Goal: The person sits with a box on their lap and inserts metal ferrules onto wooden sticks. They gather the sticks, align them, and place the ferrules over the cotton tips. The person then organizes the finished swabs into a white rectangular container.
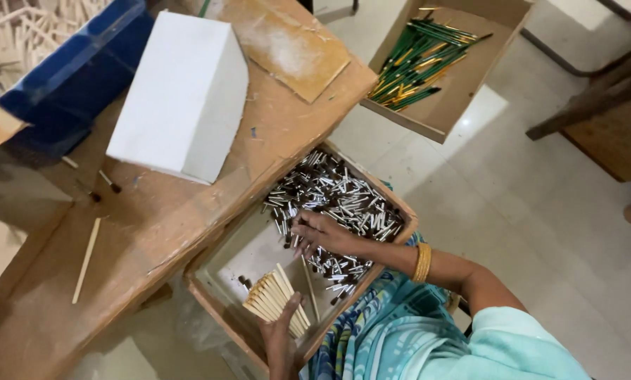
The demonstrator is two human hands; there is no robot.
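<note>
The bundle of pale wooden sticks lay fanned in the grasp of the left hand, at about six o'clock in the view, inside the near corner of a shallow cardboard tray. The fingers were wrapped around the lower ends of the sticks, holding them together. One loose stick lay just to the bundle's three o'clock side on the tray floor.

At one o'clock from the bundle, the right hand rested with fingers spread and curled down on a heap of small silver-and-dark metal caps, touching them; whether it had pinched any between the fingertips I could not tell. A gold bangle sat on that wrist. The caps filled the far half of the tray, thinning toward the bare middle.

The tray was tucked against the edge of a worn wooden table. On it, at eleven o'clock from the tray, stood a white box; at nine o'clock lay a single long stick. A blue bin stood at the far ten o'clock corner with pale sticks behind it. At one o'clock, well apart, a second cardboard box on the tiled floor held green and yellow pencils.
</note>
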